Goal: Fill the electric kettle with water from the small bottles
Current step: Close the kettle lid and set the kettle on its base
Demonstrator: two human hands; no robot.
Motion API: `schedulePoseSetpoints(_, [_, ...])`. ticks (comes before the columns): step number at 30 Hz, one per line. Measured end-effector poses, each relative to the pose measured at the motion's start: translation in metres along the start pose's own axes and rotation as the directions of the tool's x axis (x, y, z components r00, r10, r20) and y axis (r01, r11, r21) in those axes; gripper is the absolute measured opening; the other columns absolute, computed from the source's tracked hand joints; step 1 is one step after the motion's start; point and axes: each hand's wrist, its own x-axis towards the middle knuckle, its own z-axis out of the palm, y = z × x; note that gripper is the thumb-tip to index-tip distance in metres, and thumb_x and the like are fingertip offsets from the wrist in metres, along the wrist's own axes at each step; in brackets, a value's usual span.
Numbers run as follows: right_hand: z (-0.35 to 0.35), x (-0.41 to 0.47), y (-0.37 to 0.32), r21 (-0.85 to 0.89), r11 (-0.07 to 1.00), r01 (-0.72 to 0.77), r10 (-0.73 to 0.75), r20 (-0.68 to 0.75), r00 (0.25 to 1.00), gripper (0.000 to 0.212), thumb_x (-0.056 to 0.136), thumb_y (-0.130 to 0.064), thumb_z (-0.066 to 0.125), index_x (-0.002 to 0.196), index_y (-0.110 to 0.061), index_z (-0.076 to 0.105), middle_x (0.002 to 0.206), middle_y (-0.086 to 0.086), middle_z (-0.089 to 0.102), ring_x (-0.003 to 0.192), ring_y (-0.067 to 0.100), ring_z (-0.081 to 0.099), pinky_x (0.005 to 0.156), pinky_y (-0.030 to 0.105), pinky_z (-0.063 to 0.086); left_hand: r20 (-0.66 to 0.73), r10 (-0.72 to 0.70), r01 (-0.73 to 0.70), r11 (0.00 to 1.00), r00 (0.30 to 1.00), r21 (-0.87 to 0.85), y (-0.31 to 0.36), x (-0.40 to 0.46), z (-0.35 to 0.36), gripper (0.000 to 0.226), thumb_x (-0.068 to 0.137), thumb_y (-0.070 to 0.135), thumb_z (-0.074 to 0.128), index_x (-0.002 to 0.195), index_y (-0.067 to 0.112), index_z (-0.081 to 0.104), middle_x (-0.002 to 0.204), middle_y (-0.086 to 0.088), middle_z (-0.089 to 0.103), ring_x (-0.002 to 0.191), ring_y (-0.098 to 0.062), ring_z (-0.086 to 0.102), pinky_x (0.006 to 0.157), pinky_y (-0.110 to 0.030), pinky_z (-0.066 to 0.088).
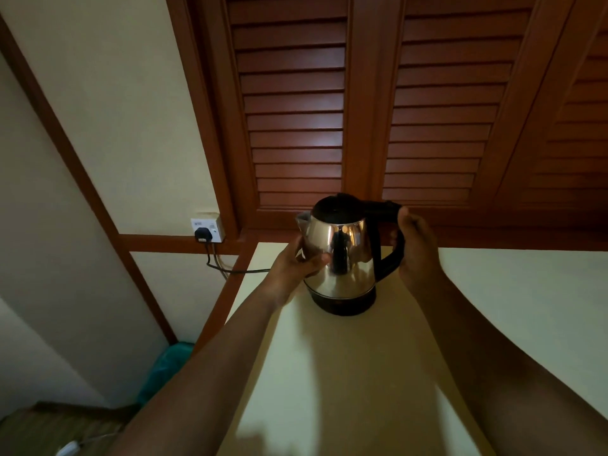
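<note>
A shiny steel electric kettle (345, 255) with a black lid, black handle and black base stands upright on the cream countertop (345, 373), near its far edge. My left hand (297, 261) presses against the kettle's left side, just under the spout. My right hand (418, 248) is wrapped around the black handle on the right, thumb up by the lid end. The lid looks closed. No small bottles are in view.
A white wall socket (208, 229) with a black plug sits left of the kettle; its cord (237, 270) runs toward the counter behind my left hand. Brown louvred doors (362, 110) rise right behind the kettle. A teal bag (164, 366) lies on the floor at the left.
</note>
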Motion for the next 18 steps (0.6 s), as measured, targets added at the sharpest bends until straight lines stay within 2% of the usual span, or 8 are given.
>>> schedulePoseSetpoints(2, [-0.002, 0.002, 0.002, -0.016, 1.000, 0.006, -0.006, -0.002, 1.000, 0.023, 0.083, -0.048, 0.059, 0.082, -0.025, 0.061, 0.073, -0.005, 0.056, 0.070, 0.010, 0.053, 0.071, 0.030, 0.044, -0.005, -0.017, 0.017, 1.000, 1.000, 0.006, -0.005, 0.007, 0.000, 0.073, 0.066, 0.035, 0.080, 0.132, 0.025, 0.050, 0.126, -0.006, 0.058, 0.115, -0.023, 0.057, 0.089, -0.030, 0.052])
schedulePoseSetpoints(4, [-0.004, 0.004, 0.004, -0.014, 1.000, 0.007, -0.007, -0.004, 1.000, 0.022, 0.084, -0.046, 0.058, 0.083, -0.024, 0.060, 0.073, -0.004, 0.054, 0.070, 0.010, 0.052, 0.070, 0.028, 0.045, -0.005, -0.019, 0.019, 0.999, 1.000, 0.027, -0.009, 0.013, -0.001, 0.076, 0.061, 0.042, 0.080, 0.130, 0.027, 0.051, 0.125, -0.004, 0.059, 0.116, -0.023, 0.057, 0.092, -0.034, 0.052])
schedulePoseSetpoints(8, [-0.006, 0.006, 0.006, -0.032, 0.999, 0.018, -0.018, 0.013, 1.000, 0.032, 0.076, -0.058, 0.061, 0.081, -0.027, 0.062, 0.073, -0.004, 0.052, 0.071, 0.012, 0.050, 0.071, 0.030, 0.044, -0.002, -0.007, 0.007, 0.999, 1.000, 0.043, -0.013, 0.018, -0.001, 0.071, 0.063, 0.042, 0.078, 0.128, 0.026, 0.053, 0.121, -0.004, 0.061, 0.113, -0.023, 0.058, 0.090, -0.033, 0.052])
schedulePoseSetpoints(11, [-0.008, 0.008, 0.008, -0.030, 0.999, 0.013, -0.013, -0.004, 1.000, 0.024, 0.085, -0.048, 0.058, 0.084, -0.024, 0.061, 0.075, -0.003, 0.053, 0.073, 0.013, 0.051, 0.073, 0.030, 0.045, 0.007, 0.011, -0.011, 0.999, 1.000, 0.049, -0.014, 0.019, 0.000, 0.064, 0.070, 0.035, 0.077, 0.128, 0.027, 0.053, 0.118, -0.004, 0.061, 0.113, -0.023, 0.058, 0.089, -0.031, 0.052])
schedulePoseSetpoints(14, [-0.009, 0.009, 0.010, -0.032, 0.999, 0.004, -0.005, -0.006, 1.000, 0.022, 0.086, -0.047, 0.058, 0.084, -0.025, 0.062, 0.077, -0.003, 0.055, 0.076, 0.015, 0.051, 0.078, 0.035, 0.045, 0.005, 0.023, -0.024, 0.998, 1.000, 0.065, -0.014, 0.018, 0.002, 0.072, 0.067, 0.040, 0.077, 0.132, 0.028, 0.049, 0.118, -0.002, 0.062, 0.112, -0.021, 0.058, 0.092, -0.033, 0.053])
schedulePoseSetpoints(18, [-0.010, 0.008, 0.009, -0.032, 0.999, -0.010, 0.009, -0.024, 1.000, 0.031, 0.076, -0.059, 0.062, 0.082, -0.029, 0.063, 0.078, -0.003, 0.056, 0.079, 0.017, 0.051, 0.081, 0.039, 0.044, -0.002, 0.033, -0.032, 0.996, 0.999, 0.083, -0.014, 0.022, 0.003, 0.078, 0.063, 0.045, 0.078, 0.133, 0.031, 0.049, 0.119, -0.003, 0.061, 0.112, -0.023, 0.058, 0.094, -0.038, 0.053])
